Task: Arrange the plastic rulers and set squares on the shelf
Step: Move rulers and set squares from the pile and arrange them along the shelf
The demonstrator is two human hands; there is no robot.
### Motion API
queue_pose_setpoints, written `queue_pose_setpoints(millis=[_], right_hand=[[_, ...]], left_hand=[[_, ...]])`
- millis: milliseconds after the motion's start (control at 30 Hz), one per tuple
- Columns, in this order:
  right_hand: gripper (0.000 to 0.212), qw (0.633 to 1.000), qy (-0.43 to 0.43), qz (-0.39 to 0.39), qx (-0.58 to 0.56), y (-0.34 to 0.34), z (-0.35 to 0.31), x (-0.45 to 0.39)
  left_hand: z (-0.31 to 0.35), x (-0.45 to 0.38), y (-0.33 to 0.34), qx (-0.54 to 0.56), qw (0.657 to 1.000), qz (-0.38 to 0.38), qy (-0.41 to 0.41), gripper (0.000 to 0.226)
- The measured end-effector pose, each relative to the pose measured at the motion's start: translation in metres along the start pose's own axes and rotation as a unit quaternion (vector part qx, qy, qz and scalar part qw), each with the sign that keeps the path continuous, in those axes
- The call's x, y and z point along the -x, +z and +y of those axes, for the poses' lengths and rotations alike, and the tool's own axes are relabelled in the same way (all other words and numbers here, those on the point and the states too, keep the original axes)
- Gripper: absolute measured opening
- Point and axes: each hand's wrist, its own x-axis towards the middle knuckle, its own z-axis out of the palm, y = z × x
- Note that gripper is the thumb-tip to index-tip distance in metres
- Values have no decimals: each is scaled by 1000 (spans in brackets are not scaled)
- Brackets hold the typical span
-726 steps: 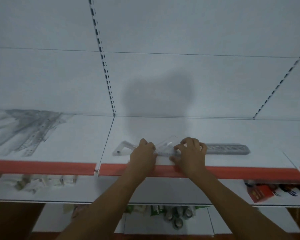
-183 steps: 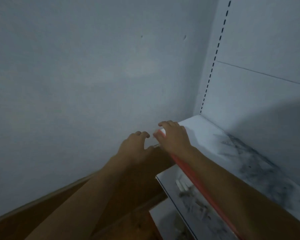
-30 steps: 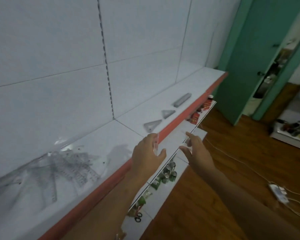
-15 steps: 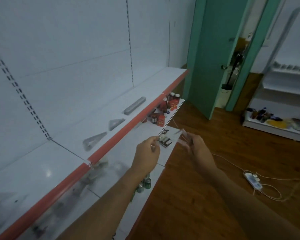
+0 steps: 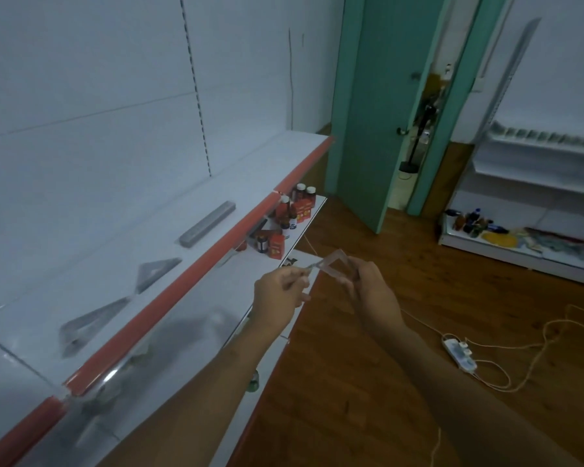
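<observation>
Both hands hold a clear plastic set square in the air, in front of the shelf and above the floor. My left hand pinches its left corner; my right hand grips its right side. On the white shelf with the red front edge lie two stacks of clear set squares, one stack nearer and another stack further along. Beyond them lies a grey stack of rulers.
A lower shelf holds small bottles and red boxes. A green door stands ahead. A white power strip with cables lies on the wooden floor. Another white shelf unit with goods is at the right.
My view has swung right along the shelf towards the door. Both hands have come off the shelf edge and now hold the set square between them in the air.
</observation>
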Motion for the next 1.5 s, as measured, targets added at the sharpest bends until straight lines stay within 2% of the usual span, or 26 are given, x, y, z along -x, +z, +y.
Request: queue_pose_setpoints(millis=[200,433,567,667,767,833,900,1000,1167,1367,1500], right_hand=[[44,999,-7,9,32,2,13,-78],[45,999,-23,-16,17,30,17,-147],[49,997,-59,-49,-5,50,13,-190],[50,995,-54,-70,-55,71,11,-226],[45,980,-133,-117,-87,91,3,-255],[46,964,-188,-150,-114,104,-8,-274],[48,953,-219,-164,-133,117,-21,-287],[51,927,-289,-189,-143,140,-46,-292],[53,871,-387,-233,-191,178,-101,-272],[52,806,-475,-277,-218,211,-158,-219],[51,788,-492,-304,-211,224,-198,-183]], left_hand=[[5,-75,6,33,999,7,-26,32],[-4,-141,-5,9,1000,10,-18,21],[-13,-172,-11,-5,998,49,-39,29],[-16,-188,-18,-10,994,97,-58,41],[-21,-200,-33,-57,988,131,-64,52],[-26,-206,-44,-70,982,161,-72,49],[-30,-204,-55,-95,970,203,-92,42],[-39,-189,-73,-194,943,253,-98,40],[-56,-140,-109,-271,873,375,-155,37],[-68,-60,-144,-302,812,446,-224,41],[-76,-14,-164,-289,785,481,-262,45]])
